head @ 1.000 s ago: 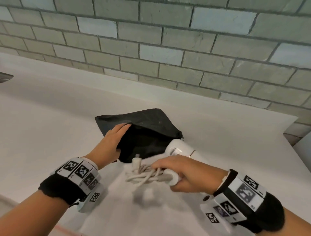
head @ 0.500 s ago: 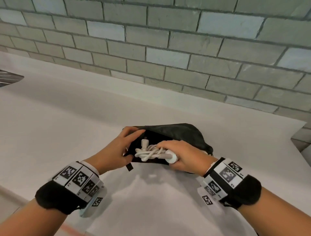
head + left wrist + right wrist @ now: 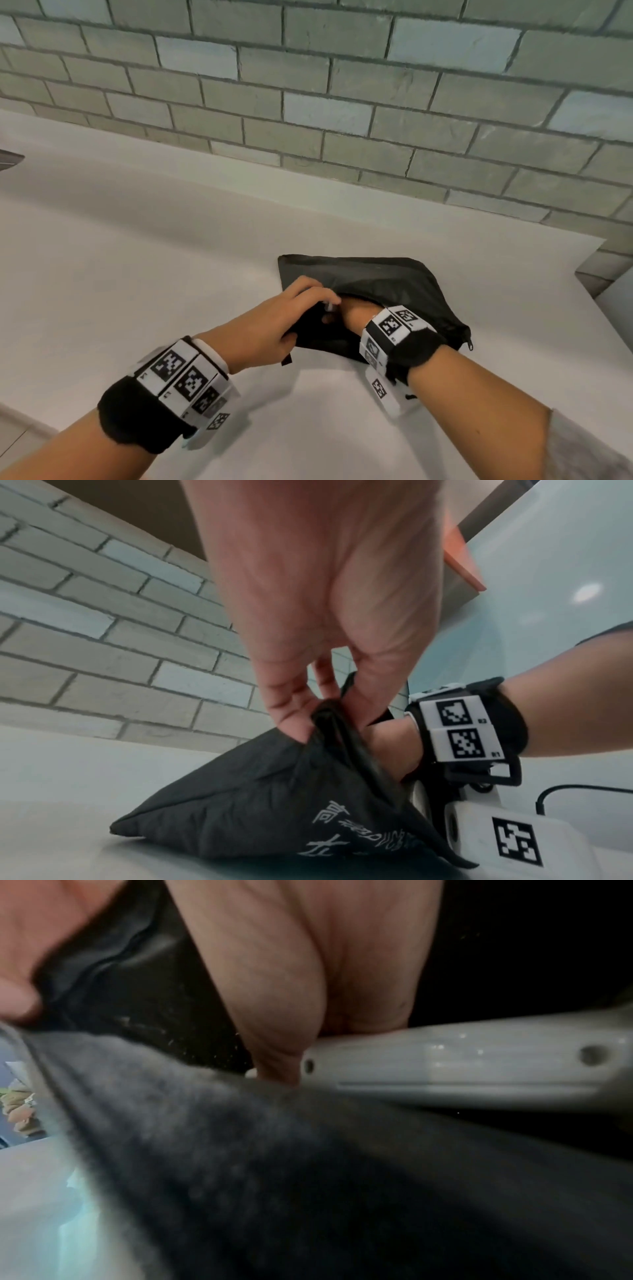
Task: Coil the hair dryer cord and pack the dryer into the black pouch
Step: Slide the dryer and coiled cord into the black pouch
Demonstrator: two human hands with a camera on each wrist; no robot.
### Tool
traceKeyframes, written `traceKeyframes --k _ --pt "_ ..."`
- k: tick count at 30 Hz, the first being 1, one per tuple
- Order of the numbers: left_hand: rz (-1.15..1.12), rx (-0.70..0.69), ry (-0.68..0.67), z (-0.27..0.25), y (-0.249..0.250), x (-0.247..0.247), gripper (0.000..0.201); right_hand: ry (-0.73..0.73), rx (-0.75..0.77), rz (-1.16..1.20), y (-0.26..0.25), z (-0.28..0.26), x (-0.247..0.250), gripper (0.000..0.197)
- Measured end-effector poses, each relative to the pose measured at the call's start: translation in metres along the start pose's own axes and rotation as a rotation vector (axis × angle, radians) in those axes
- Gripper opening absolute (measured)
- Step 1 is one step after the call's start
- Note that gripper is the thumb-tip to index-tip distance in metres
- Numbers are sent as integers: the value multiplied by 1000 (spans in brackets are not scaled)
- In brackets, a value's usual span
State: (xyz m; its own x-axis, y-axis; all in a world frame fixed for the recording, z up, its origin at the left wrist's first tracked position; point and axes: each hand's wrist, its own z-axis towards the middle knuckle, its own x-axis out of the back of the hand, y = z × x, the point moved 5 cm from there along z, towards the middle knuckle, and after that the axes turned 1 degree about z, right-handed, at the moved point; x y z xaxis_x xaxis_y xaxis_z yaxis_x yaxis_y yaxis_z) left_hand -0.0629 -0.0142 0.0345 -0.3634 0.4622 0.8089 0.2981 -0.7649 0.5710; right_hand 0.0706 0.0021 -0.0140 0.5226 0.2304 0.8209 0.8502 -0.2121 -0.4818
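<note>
The black pouch [image 3: 376,284] lies on the white counter with its mouth held up. My left hand [image 3: 301,308] pinches the rim of the mouth between thumb and fingers [image 3: 291,718], lifting it. My right hand [image 3: 356,310] is inside the pouch up to the wrist, so its fingers are hidden in the head view. In the right wrist view the palm [image 3: 291,988] lies over the white hair dryer [image 3: 462,1064] inside the dark pouch [image 3: 308,1177] and grips it. A small white bit of the cord plug [image 3: 330,305] shows at the mouth; the rest of the coil is hidden.
The white counter [image 3: 137,274] runs to a grey tiled wall [image 3: 308,102] behind. The counter ends at the right, near a corner [image 3: 596,260]. A dark object [image 3: 10,161] sits at the far left edge.
My right hand has pushed the dryer and its coiled cord from in front of the pouch into it. My left hand now pinches the rim of the mouth.
</note>
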Motion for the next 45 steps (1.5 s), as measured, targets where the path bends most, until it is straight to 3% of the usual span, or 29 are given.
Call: traceKeyframes --k 4,7,9,11,13,15,17,19,21,25,29,31,33,38,43,45 --pt "-72 120 -94 -6 -16 -9 79 -85 75 -179 8 -13 -9 45" --pt "-60 167 -269 -9 -32 -18 88 -67 167 -354 10 -50 2 45" --pt "-2 185 -377 -9 -41 -24 75 -112 253 -310 11 -81 18 38" --pt "61 197 -457 -5 -42 -33 56 -126 186 -129 25 -107 43 24" --pt "120 279 -498 -4 -51 -37 41 35 101 70 43 -111 73 14" --pt "188 351 -528 2 -57 -42 36 373 -26 115 77 -111 98 19" --pt "226 379 -498 10 -60 -43 35 541 -234 43 112 -110 103 25" --pt "248 402 -467 21 -66 -41 35 398 -439 2 142 -106 87 47" --pt "287 427 -439 32 -78 -38 36 278 -499 196 157 -104 69 49" --pt "376 527 -320 41 -98 -23 33 239 -434 706 163 -109 53 15" --pt "633 629 -346 38 -83 -20 39 189 -345 954 149 -120 43 16" --pt "666 551 -174 46 -47 -17 36 179 -309 1023 142 -123 41 20" --pt "511 397 -15 56 -2 -25 30 185 -286 1071 137 -126 40 21" --pt "282 114 -105 79 78 -78 34 213 -266 1134 123 -127 40 31" --pt "242 136 -45 87 88 -98 45 340 -286 1149 117 -128 40 31" --pt "232 167 -14 90 84 -98 44 369 -291 1158 114 -128 39 20"
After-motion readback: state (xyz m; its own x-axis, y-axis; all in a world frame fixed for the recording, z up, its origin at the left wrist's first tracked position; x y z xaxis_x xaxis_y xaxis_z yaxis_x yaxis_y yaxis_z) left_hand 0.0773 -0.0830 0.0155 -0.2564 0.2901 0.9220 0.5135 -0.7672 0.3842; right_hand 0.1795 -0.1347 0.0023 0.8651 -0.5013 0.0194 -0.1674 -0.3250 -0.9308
